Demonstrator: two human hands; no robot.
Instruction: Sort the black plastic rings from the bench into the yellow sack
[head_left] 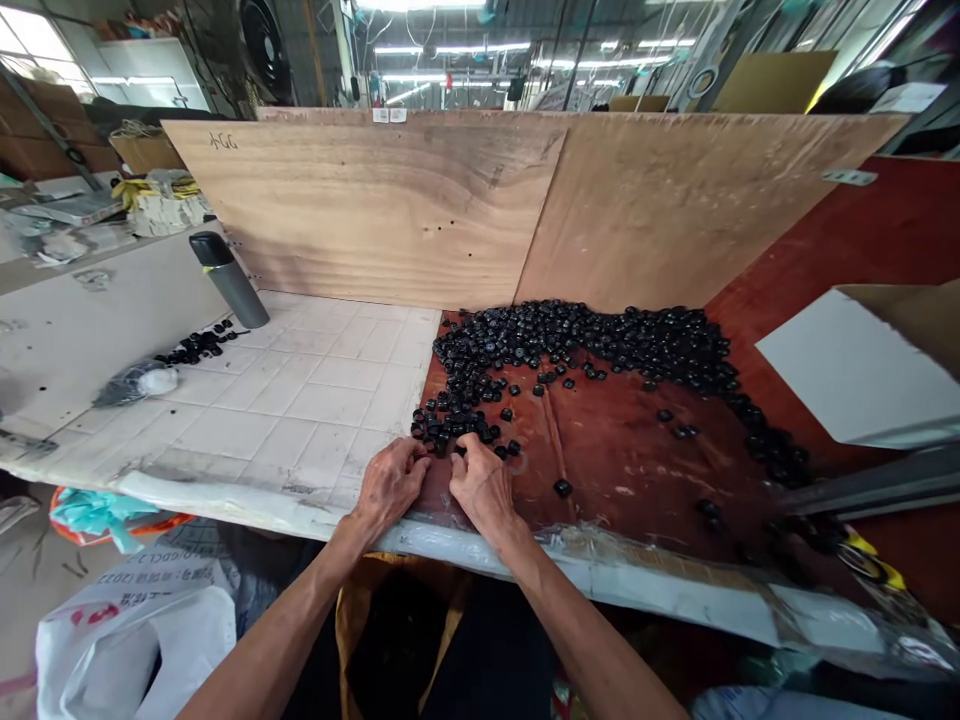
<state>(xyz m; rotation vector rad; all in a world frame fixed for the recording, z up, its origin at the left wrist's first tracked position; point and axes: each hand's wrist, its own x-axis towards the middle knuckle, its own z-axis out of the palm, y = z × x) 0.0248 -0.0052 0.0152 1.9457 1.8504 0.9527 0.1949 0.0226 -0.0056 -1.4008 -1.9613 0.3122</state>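
Note:
A large heap of small black round parts [592,345] lies on the red-brown board [615,450], curving from the middle to the right. My left hand [390,482] and my right hand [484,482] rest side by side at the table's near edge. Their fingers are curled into the nearest cluster of black parts [450,425]. Each hand's fingertips are pressed together on these parts, but I cannot make out exactly what they pinch.
Plywood walls [375,210] close off the back. A grey flask [229,278] stands at the left, with a few black parts [196,345] and a plastic bag [135,382] beside it. A cardboard box [870,365] sits at the right. White bags [142,630] lie below.

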